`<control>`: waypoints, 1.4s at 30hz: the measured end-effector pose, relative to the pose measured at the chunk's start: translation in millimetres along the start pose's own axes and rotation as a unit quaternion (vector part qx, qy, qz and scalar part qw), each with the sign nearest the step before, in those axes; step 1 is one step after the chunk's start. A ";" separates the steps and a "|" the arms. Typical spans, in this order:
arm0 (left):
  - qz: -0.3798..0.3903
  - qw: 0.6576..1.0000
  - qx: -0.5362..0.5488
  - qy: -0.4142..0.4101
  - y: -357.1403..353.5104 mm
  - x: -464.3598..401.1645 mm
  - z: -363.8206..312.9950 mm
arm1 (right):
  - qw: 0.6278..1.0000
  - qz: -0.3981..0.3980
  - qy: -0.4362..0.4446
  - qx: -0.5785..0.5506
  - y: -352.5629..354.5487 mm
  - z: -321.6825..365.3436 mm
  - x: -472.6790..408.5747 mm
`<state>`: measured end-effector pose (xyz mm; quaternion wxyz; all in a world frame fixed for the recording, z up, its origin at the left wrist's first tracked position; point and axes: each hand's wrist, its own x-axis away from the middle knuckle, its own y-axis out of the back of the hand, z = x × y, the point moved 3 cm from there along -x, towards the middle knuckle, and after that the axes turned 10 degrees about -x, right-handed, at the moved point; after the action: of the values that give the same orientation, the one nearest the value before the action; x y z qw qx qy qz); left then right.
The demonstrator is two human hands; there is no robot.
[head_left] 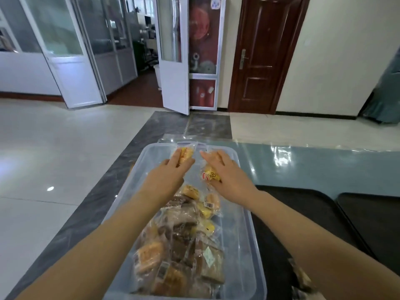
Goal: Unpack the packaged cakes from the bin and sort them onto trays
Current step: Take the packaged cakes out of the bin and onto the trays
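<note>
Left hand (173,169) reaches to the far end of the clear bin (242,224), fingers curled on a wrapped yellow cake (186,154) at the far wall, apparently pinching it to lift it out. Most packaged cakes (179,245) sit heaped at the near end, browns and yellows mixed, so the far strays look like the easy picks.

Right hand (225,169) is beside the left, fingers laid fairly flat over a second yellow cake with a red label (211,175). Can't tell whether it is gripped or just pressed.

Bin sits at the left of the table (303,165). Two dark trays (307,213) are immediately right of it, a short carry for sorting. One packet (300,276) is visible at the near edge of the first tray, partly hidden by the right forearm. Job looks barely started.
</note>
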<state>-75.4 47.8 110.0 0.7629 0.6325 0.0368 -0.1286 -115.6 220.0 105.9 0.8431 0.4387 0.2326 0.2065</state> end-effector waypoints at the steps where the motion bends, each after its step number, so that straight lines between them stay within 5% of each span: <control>1: -0.013 1.000 -0.001 -0.004 13.8 -0.5 -9.0 | 1.000 -0.019 0.010 0.001 15.4 2.0 9.2; 6: -0.083 0.996 0.000 -0.031 67.1 -4.6 -74.3 | 0.995 -0.100 0.014 0.003 88.9 -10.9 65.7; 11: -0.101 0.991 -0.003 -0.089 88.0 -12.8 -171.8 | 0.995 -0.091 -0.041 0.026 126.2 -65.8 134.7; 22: 0.135 0.979 -0.008 -0.150 -26.0 13.6 -374.2 | 0.962 0.086 -0.243 0.091 72.0 -243.1 314.0; 29: 0.268 0.957 0.047 -0.099 -111.7 68.4 -422.9 | 0.944 0.176 -0.272 0.059 27.2 -295.3 369.0; 42: 0.273 0.957 0.097 -0.006 -162.7 94.2 -436.5 | 0.938 0.236 -0.233 0.098 -5.2 -325.9 382.5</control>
<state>22.4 432.0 -152.3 0.7043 0.6885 -0.1545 0.0781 6.8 638.2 -144.4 0.7537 0.5972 -0.0610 0.2675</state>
